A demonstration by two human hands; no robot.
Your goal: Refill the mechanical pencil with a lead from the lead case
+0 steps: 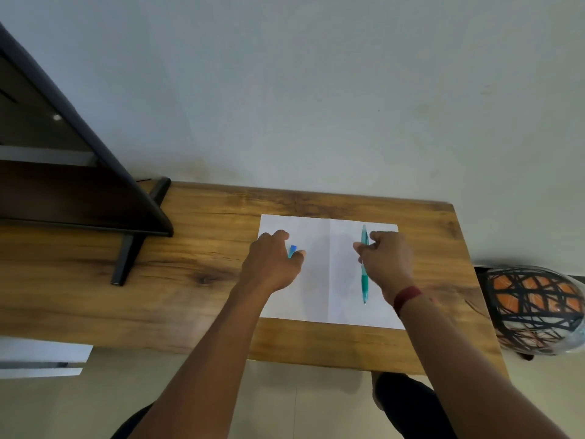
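head view: one camera, looking down over both arms at a wooden table [202, 248].
paper: a white sheet [319, 280] lies under both hands, likely so a thin dark lead would show against it.
left hand: left hand [272, 264] curls over a small blue lead case [292, 250] at the sheet's 9 o'clock side; fingers [299, 255] pinch it, only its tip showing.
right hand: right hand [387, 264] at the 3 o'clock side; fingers [364, 248] pressed on the mechanical pencil [364, 274], apparently to lift it.
pencil axis: long axis runs 12 to 6 o'clock, writing tip toward 6, cap end toward 12.
spacing: case and pencil well apart.
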